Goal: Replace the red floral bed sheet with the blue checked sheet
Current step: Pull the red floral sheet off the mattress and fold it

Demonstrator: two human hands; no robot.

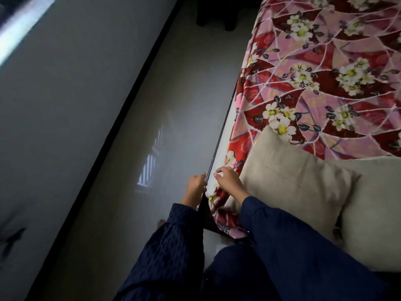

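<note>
Left grip point(196, 184) pinches the mattress edge point(219, 135); right grip point(229, 182) hovers, loosely curled, empty. Sheet point(325, 83) looks soft, light; take its tucked corner.

Left hand point(196, 184): positioned just below frame centre, back of the hand facing up, fingers point(202, 181) curled tightly inward toward 3 o'clock. The grip contents cannot be told.

Right hand point(229, 181): located at 3 o'clock of the left hand, close beside it with a narrow gap between. It is palm down, knuckles raised, with fingertips point(217, 173) arched and pointing toward 10 o'clock. The thumb is hidden.

Left forearm point(165, 253): enters from 6 o'clock and extends toward 1 o'clock.

Right forearm point(293, 240): enters from 4 o'clock and extends toward 10 o'clock.

Both arms wear dark blue sleeves; both wrists are bare.
</note>
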